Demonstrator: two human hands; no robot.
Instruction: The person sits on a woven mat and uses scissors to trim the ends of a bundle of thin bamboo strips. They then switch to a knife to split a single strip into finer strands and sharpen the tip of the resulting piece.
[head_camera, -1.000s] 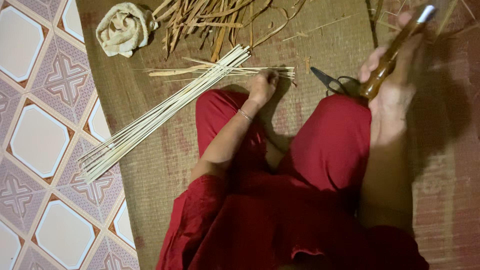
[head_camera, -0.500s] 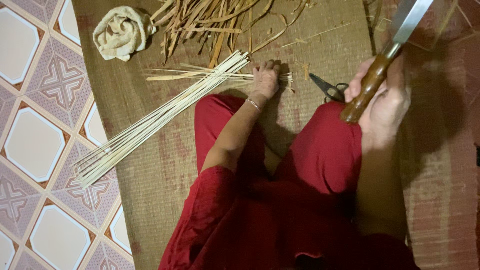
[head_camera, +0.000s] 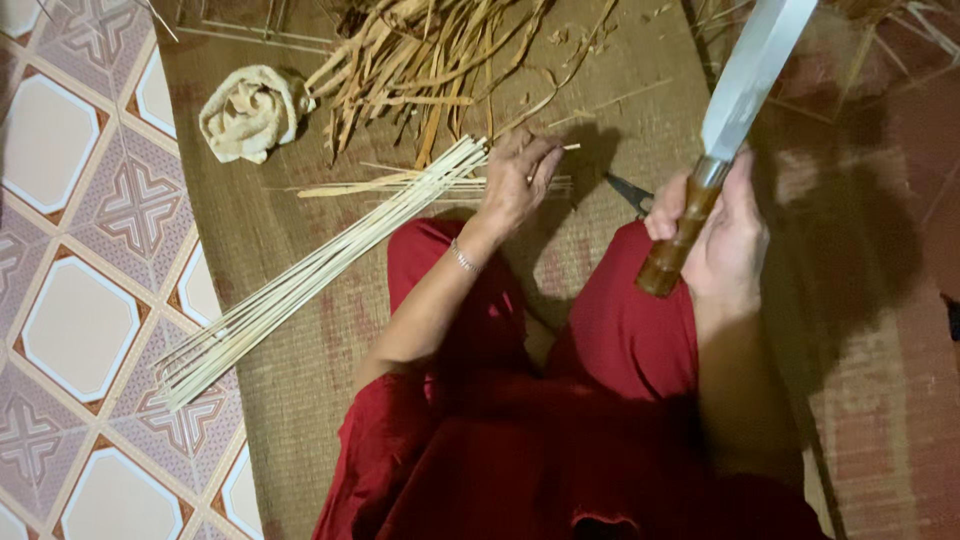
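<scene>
1. Left hand (head_camera: 517, 180) reaches forward, palm down, fingers pinched on thin bamboo strips (head_camera: 330, 255) lying on woven mat (head_camera: 300, 390).
2. Right hand (head_camera: 722, 240) raised, fist closed round knife (head_camera: 730, 110) handle, blade up.

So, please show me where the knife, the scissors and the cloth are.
knife (head_camera: 745, 85), head view, middle of the blade
scissors (head_camera: 628, 190), head view, the dark blades left of the right hand
cloth (head_camera: 252, 112), head view, centre of the crumpled bundle
</scene>
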